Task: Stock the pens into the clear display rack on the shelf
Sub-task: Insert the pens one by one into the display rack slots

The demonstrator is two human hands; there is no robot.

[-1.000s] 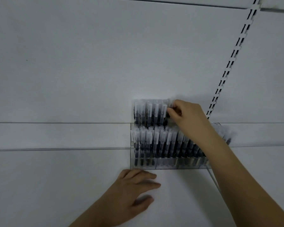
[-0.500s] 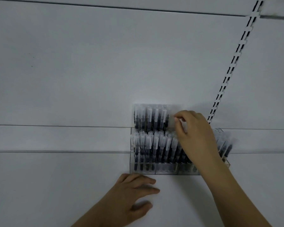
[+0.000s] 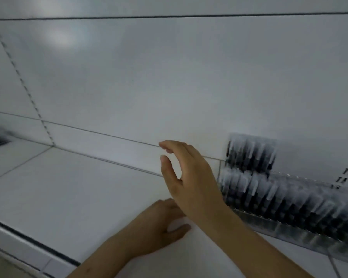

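Blur softens the clear display rack (image 3: 289, 233) at right, cut off, packed with pens (image 3: 249, 155) in 2 tiers. Right hand (image 3: 191, 181) hovers mid-frame, fingers loosely spread, empty; left hand (image 3: 157, 225), partly hidden, rests flat on the shelf (image 3: 68, 193).

I have one view only, from the head camera, so no second view overlaps it. It looks forward and slightly down across the white shelf (image 3: 72, 189) toward the back panel (image 3: 169, 81), close in. The clear display rack (image 3: 289, 231) sits at the right edge, partly cut off. Both forearms enter from the bottom. The wide lens bends straight lines; the frame is blurred.
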